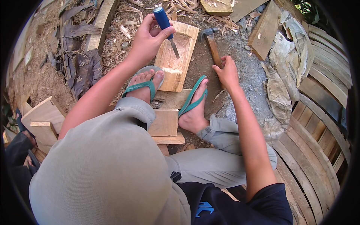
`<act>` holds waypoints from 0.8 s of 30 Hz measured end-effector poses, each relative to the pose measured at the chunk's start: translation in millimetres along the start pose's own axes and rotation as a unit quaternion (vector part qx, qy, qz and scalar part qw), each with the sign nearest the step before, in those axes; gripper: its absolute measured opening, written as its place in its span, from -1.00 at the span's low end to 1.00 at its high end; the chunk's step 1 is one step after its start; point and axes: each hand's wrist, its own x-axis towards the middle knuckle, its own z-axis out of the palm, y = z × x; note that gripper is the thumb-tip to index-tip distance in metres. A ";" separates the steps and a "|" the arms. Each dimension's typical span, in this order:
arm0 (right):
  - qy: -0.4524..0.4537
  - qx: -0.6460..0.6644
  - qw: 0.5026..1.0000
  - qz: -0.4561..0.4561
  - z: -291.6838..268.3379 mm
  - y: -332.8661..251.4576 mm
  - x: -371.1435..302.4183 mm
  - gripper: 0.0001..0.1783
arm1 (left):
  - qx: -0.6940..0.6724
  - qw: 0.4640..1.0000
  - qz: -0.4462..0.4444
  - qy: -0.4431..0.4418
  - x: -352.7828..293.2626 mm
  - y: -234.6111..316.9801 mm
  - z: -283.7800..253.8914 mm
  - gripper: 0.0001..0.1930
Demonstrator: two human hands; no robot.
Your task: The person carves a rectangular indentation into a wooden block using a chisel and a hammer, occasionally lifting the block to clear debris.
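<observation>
My left hand is closed around the blue handle of a chisel, its metal blade slanting down over a wooden block. A shallow, roughly carved hollow shows in the block's upper face. Whether the blade tip touches the wood is hard to tell. To the right of the block, a claw hammer has its dark head pointing away from me. My right hand is at the hammer's wooden handle, thumb on one side and fingers curled on the other; the hand hides the lower handle.
My sandalled left foot presses at the block's near left edge; my right foot is beside it. Under them lie wood offcuts. Shavings, a plank, crumpled sheeting and curved slats surround me. Another person's dark-clothed leg shows far left.
</observation>
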 end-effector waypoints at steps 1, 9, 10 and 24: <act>0.002 0.002 1.000 0.003 2.0 -2.8 -0.9 -0.42 | 0.006 1.000 0.005 0.002 0.4 -2.5 3.0 -0.63; 0.033 -0.042 0.998 0.042 12.9 -10.8 5.2 -0.44 | 0.060 0.997 0.038 -0.030 -5.8 -6.0 12.7 -0.60; 0.028 -0.042 0.998 0.041 13.1 -11.4 6.8 -0.45 | 0.063 0.997 0.041 -0.036 -6.5 -4.7 12.8 -0.59; -0.102 0.203 0.968 0.103 -90.6 -11.6 -33.8 -0.73 | -0.002 0.998 0.030 -0.050 -11.4 5.1 10.9 -0.62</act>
